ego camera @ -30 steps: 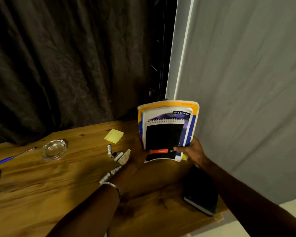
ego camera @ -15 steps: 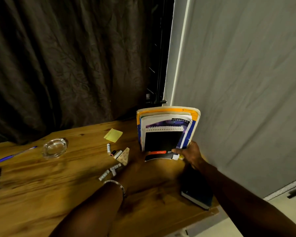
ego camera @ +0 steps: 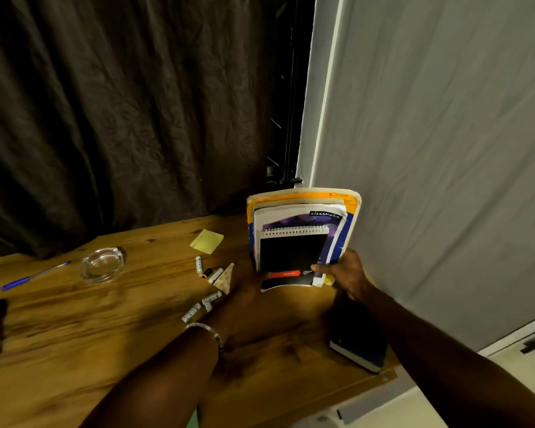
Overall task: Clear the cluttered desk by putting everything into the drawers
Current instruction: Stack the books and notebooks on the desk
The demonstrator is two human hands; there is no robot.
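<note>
A stack of notebooks stands upright on its lower edge at the far right of the wooden tabletop, long axis vertical, covers facing the camera; a black spiral-bound pad is in front with its wire binding at the top, a purple "classmate" book behind it and a yellow-edged one at the back. The right hand grips the stack's lower right corner, thumb across the front cover, fingers behind. The left hand reaches to the stack's lower left corner; its fingers are dark and blurred, so I cannot tell how they lie. The stack sits close to the grey wall on its right and near the tabletop's far edge by the dark curtain. A dark hardcover book lies flat by the right edge, under the right forearm. To the left lie small markers, a triangular piece, a yellow sticky pad, a glass ashtray and a blue pen, with bare wood between them.
</note>
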